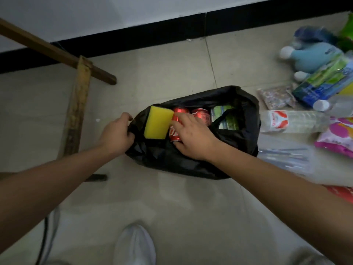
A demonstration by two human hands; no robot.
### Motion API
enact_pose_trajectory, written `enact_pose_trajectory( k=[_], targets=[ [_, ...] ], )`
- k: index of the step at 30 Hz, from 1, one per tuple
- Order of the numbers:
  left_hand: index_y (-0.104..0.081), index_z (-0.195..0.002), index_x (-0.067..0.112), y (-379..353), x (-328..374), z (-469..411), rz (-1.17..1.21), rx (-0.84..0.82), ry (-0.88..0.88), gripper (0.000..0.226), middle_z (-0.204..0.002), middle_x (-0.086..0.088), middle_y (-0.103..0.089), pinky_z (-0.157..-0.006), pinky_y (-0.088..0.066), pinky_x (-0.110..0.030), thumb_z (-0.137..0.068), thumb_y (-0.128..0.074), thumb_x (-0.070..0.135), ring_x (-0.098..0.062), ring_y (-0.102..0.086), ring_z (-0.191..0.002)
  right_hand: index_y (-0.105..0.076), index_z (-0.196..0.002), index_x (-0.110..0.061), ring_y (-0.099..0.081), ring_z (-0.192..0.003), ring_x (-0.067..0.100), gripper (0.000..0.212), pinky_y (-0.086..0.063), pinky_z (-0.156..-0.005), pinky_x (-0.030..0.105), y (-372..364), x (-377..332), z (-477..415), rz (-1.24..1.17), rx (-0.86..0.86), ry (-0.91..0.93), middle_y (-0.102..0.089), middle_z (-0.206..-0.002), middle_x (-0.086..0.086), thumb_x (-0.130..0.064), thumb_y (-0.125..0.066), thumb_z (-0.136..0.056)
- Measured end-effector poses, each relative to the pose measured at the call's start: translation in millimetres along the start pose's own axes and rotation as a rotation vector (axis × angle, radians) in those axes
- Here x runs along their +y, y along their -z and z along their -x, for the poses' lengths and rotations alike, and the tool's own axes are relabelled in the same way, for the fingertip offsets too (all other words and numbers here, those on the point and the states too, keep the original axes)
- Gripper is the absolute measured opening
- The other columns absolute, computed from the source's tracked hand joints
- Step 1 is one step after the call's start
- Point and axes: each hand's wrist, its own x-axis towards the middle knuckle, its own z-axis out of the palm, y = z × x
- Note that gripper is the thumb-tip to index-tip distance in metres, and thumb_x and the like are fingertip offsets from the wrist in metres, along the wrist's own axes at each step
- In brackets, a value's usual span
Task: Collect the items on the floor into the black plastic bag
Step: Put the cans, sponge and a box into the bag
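The sponge [157,123] sat at the bag [191,165]'s left edge, touching the right hand [193,136]'s slack fingers [179,117]; the left hand [116,134] clutched that edge.

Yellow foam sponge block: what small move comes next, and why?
Probably push the yellow foam sponge block down beside the red soda cans with the right hand: it leans at the rim of the black plastic bag, which the left hand grips.

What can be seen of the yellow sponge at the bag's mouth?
The yellow sponge is a plain rectangular block of soft-looking foam, whole. It lies tilted at the left end of the mouth of the black plastic bag, beside the red cans. The right hand touches its right edge with its fingertips; the left hand grips the bag rim nearby.
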Motion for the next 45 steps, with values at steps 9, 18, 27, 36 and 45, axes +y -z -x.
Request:
enact_pose_trajectory(
  k=[9,18,27,36,45],
  targets=[
    [-0.064,-0.095,0.007,2,8,15,0.287,0.160,0.069,0.015,-0.086,-0.014,-0.067,-0.072,-0.043,-0.035,-0.091,-0.049,0.007,-0.030,-0.060,-0.082,-0.008,-0.159,-0.013,-0.041,-0.133,0.036,0.108,-0.030,-0.112,0.048,-18,-19,-36,0.091,0.004,0.101,-0.040,-0.146,0.018,-0.055,-0.068,-0.079],
    [-0.059,-0.091,0.016,23,26,-6,0.486,0.308,0.155,0.020,-0.094,-0.004,-0.059,-0.077,-0.043,-0.033,-0.093,-0.039,0.016,-0.026,-0.057,-0.095,-0.012,-0.159,-0.026,-0.007,-0.152,0.039,0.057,-0.001,-0.120,0.057,-42,-25,-25,0.466,-0.243,0.249,-0.011,-0.165,0.020,-0.032,-0.032,-0.106],
    [-0.050,-0.133,0.010,27,91,-1,-0.017,0.303,-0.567,0.053,-0.138,-0.015,-0.044,-0.107,-0.030,-0.047,-0.093,-0.045,0.045,-0.031,-0.038,-0.131,-0.048,-0.146,-0.023,-0.019,-0.150,0.042,0.059,-0.012,-0.120,0.061,11,31,32,0.380,0.217,-0.060,-0.026,-0.161,0.022,-0.043,-0.055,-0.090],
    [0.008,-0.156,0.027,-72,135,5,-0.440,-0.289,-0.598,0.108,-0.163,-0.008,0.020,-0.117,0.006,-0.062,-0.071,-0.008,0.092,-0.030,0.023,-0.148,-0.005,-0.160,-0.030,0.003,-0.151,0.044,0.106,-0.013,-0.119,0.062,-7,117,121,0.159,-0.103,-0.701,0.011,-0.166,0.016,-0.092,-0.012,-0.074],
    [-0.008,-0.157,0.027,-64,147,-44,-0.263,-0.321,-0.518,0.095,-0.165,-0.005,-0.005,-0.120,0.001,-0.057,-0.081,0.004,0.083,-0.026,0.000,-0.152,0.003,-0.160,-0.021,0.015,-0.149,0.048,0.136,0.000,-0.117,0.067,-27,111,116,0.245,-0.070,-0.532,0.018,-0.164,0.019,-0.101,-0.035,-0.057]
  ],
)
